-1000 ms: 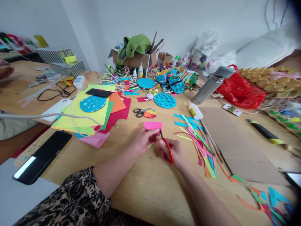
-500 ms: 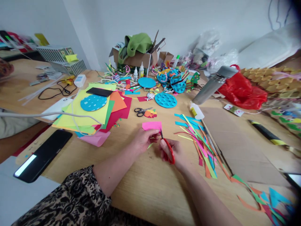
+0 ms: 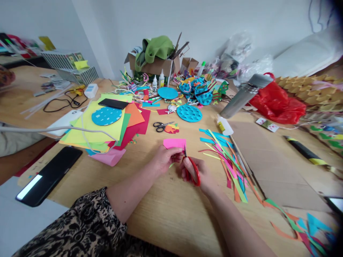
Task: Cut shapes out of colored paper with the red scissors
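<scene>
My left hand pinches the lower edge of a small pink paper above the wooden table. In my right hand are red-handled scissors, their blades pointing up at the right edge of the pink paper. The two hands are close together, the left one nearly touching the blades. Just behind the paper lie black-handled scissors beside an orange and red paper cutout.
Stacked coloured papers and phones lie on the left. Colourful strips, a glue bottle, brown cardboard and a leaning steel flask are on the right. Another person's arm rests at the left edge.
The pink paper and the red scissors have shifted very slightly right in view. Both hands keep their hold.
</scene>
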Available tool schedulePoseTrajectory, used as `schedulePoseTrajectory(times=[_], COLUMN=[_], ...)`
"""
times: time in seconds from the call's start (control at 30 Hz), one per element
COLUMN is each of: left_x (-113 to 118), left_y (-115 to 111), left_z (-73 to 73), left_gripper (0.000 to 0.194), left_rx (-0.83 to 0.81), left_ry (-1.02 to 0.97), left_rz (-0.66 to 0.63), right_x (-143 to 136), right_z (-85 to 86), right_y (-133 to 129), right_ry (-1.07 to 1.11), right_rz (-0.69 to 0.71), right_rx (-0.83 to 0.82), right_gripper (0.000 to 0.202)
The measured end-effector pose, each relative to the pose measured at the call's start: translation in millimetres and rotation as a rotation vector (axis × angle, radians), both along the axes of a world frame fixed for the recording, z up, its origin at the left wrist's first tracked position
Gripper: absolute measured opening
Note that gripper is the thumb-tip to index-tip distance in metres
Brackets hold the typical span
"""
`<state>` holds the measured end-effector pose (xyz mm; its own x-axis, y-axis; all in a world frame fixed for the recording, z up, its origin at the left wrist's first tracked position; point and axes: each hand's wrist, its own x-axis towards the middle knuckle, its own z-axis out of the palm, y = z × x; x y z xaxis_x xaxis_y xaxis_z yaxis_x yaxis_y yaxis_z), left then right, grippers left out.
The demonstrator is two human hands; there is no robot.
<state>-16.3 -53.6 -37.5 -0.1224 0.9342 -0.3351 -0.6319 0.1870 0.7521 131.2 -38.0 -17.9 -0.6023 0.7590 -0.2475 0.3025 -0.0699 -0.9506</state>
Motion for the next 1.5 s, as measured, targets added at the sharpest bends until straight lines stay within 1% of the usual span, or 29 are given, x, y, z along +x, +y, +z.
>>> schedulePoseTrajectory(times=[0.2,0.43,0.73,0.93,1.1,1.27,1.5], left_x=[-0.1,-0.4,-0.7,-0.6,-0.5,-0.7,-1.4], left_y=[0.4,0.3,0.6,-0.1,-0.3,-0.6,-1.2], left_z=[-0.8,-0.3,-1.1,1.3,3.1,3.8,4.0], left_gripper=[0.013,0.012,0.011,0.012,0.015,0.016,0.016], left_rx=[0.016,0.008,0.007,-0.004,-0.003,0.015,0.033], left_ry=[-0.001,-0.005,-0.025,-0.036,-0.032,-0.011,0.003], left_rz=[-0.017,-0.007,-0.009,-0.018,-0.05,-0.049,-0.064], right_x=[-0.5,-0.4,-0.7,0.3,1.3,1.1,1.8], right_z=[1.2,-0.5,4.0,5.2,6.3,6.4,5.4], right_y=[-0.5,0.0,-2.1,-1.1,-0.3,-0.1,0.9], right_ry=[-0.003,-0.01,-0.006,-0.028,-0.039,-0.048,-0.042], right_rz=[-0.011,-0.03,-0.061,-0.063,-0.061,-0.052,-0.046], right_rx=[0.001,-0.007,-0.042,-0.061,-0.037,-0.023,-0.017], right_gripper=[0.063,0.062,0.062,0.064,0.065,0.068,0.067])
